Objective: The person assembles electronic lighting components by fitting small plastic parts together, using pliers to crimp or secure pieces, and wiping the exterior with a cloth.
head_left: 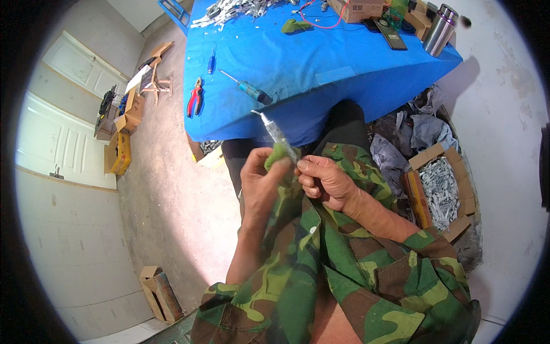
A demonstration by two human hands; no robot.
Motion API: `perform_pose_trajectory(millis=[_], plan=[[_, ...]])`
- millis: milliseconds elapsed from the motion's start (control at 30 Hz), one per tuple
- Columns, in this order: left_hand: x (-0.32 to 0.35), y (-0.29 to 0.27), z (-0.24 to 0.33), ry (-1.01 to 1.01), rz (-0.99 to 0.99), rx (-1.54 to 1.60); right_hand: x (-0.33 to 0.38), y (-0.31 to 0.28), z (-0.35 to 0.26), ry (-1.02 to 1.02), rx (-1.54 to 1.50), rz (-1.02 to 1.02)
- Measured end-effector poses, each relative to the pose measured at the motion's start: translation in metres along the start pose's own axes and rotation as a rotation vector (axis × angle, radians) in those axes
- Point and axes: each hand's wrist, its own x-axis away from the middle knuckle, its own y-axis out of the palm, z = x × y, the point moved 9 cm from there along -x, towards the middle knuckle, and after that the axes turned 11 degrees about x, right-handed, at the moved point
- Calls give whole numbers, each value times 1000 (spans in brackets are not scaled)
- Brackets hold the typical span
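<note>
Above my lap, a slender whitish-grey tube-like piece (275, 131) with a narrow bent tip points up and left toward the table. My left hand (262, 179) is closed around a fuzzy green cloth or pad (278, 154), which presses against the side of the piece. With thumb and fingertips, my right hand (327, 181) pinches its lower end. A teal-handled screwdriver (252, 92) lies on the table just beyond the tip. Farther left are red-handled pliers (195, 98) and a small blue screwdriver (212, 59).
A blue cloth covers the table (263, 46). At its far side lie a heap of whitish pieces (235, 10), another green pad (296, 26), a phone (391, 34) and a steel flask (440, 31). A cardboard box (417, 195) of similar pieces stands at my right.
</note>
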Motion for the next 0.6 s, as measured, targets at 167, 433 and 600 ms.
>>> perform_pose_trajectory(millis=[167, 433, 600], plan=[[6, 2, -12, -6, -42, -79, 2, -12, -11, -125, 118, 146], [-7, -15, 28, 154, 118, -213, 11, -8, -29, -316, 494, 253], [-17, -13, 27, 208, 92, -358, 16, -2, -34, -392, 714, 306]])
